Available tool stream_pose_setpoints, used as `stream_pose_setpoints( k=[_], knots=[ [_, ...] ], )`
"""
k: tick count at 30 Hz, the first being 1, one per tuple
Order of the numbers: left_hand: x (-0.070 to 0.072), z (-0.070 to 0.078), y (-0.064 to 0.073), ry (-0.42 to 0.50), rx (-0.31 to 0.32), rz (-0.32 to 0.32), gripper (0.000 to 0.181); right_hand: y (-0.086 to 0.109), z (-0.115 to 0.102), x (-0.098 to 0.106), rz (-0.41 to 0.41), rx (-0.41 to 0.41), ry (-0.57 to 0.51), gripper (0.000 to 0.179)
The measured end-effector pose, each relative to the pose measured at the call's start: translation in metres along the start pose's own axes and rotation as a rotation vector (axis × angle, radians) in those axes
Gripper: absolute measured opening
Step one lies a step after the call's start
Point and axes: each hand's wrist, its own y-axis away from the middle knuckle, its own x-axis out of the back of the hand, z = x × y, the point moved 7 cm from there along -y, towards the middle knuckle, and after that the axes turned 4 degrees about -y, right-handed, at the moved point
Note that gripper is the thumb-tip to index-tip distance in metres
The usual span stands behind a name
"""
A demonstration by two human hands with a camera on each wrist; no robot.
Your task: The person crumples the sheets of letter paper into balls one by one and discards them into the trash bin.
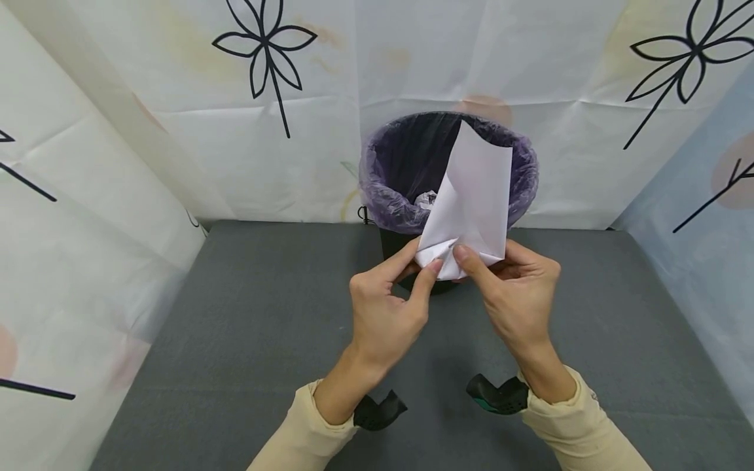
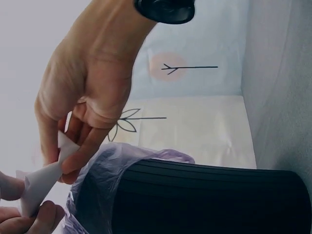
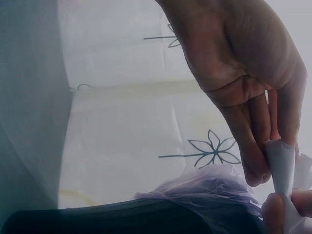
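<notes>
A: What are the hands doing?

B: The left hand (image 1: 389,311) and the right hand (image 1: 521,297) each pinch the creased lower end of a folded white sheet of paper (image 1: 477,190), thumbs on its near face, fingers behind. Thumb and fingers close onto the paper on both sides.

A: Which way does it point?

B: In the head view it sits just right of centre. Its long axis runs up the frame, leaning slightly right, with a sharp corner at the top left of the sheet and the folds at the bottom.

A: And around it?

B: Behind it, upper centre right, is a black trash bin (image 1: 391,245) with a purple plastic liner (image 1: 377,190) over its rim. The bin stands on a grey tabletop (image 1: 265,314) before a white flower-print cloth (image 1: 177,157).

A: Do the wrist views add anything?

B: The left one shows the bin's ribbed side, lower right, and the paper as a narrow strip, lower left. The right one has that strip at lower right. Only the head view shows crumpled white paper (image 1: 425,199) inside the bin.
</notes>
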Motion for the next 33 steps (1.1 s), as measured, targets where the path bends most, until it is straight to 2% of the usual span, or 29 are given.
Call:
stream_pose_setpoints(
  k=[6, 9, 11, 16, 19, 25, 28, 33],
  knots=[
    [-0.004, 0.01, 0.005, -0.186, -0.154, 0.048, 0.031, 0.001, -0.001, -0.001, -0.01, -0.004, 0.078, 0.018],
    [-0.004, 0.012, 0.007, -0.199, -0.189, 0.051, 0.034, 0.001, -0.001, -0.001, -0.019, -0.014, 0.079, 0.019],
    [-0.004, 0.012, 0.006, -0.15, -0.183, 0.04, 0.038, 0.0, 0.0, -0.001, -0.026, -0.029, 0.063, 0.019],
    [-0.005, 0.013, 0.004, -0.05, -0.181, -0.039, 0.056, -0.004, 0.001, 0.0, -0.035, -0.074, -0.012, 0.023],
    [-0.005, 0.013, 0.005, -0.059, -0.176, -0.057, 0.061, -0.004, 0.0, -0.002, -0.041, -0.094, 0.007, 0.022],
    [-0.004, 0.012, 0.006, -0.108, -0.148, -0.028, 0.054, -0.002, 0.0, -0.004, -0.079, -0.143, 0.086, 0.022],
    [-0.003, 0.01, 0.006, -0.108, -0.131, 0.002, 0.05, -0.002, -0.001, -0.007, -0.138, -0.136, 0.09, 0.019],
    [0.002, 0.007, 0.005, -0.079, -0.077, 0.037, 0.046, -0.002, -0.001, -0.01, -0.337, -0.135, -0.156, 0.031]
  ],
)
